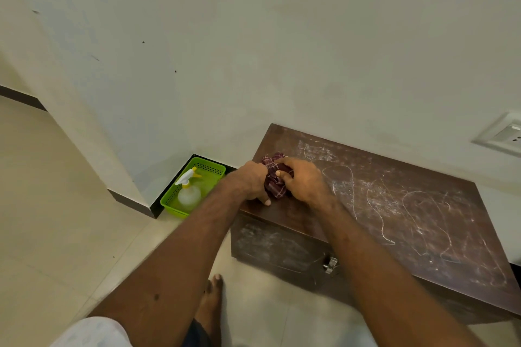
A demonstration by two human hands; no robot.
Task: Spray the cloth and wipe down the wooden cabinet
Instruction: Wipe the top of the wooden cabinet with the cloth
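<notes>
A low dark wooden cabinet (394,205) stands against the wall, its top streaked with white dust and scratch marks. A crumpled maroon checked cloth (275,177) rests on the top's left end. My left hand (251,182) and my right hand (303,180) both grip the cloth, bunching it between them. A clear spray bottle (188,191) with a white and yellow trigger head lies in a green plastic basket (210,167) on the floor, left of the cabinet.
A pale wall rises behind the cabinet, with a white socket plate (504,134) at the right. The floor is light tile; my bare foot (211,304) stands in front of the cabinet. A metal latch (330,264) sits on the cabinet's front face.
</notes>
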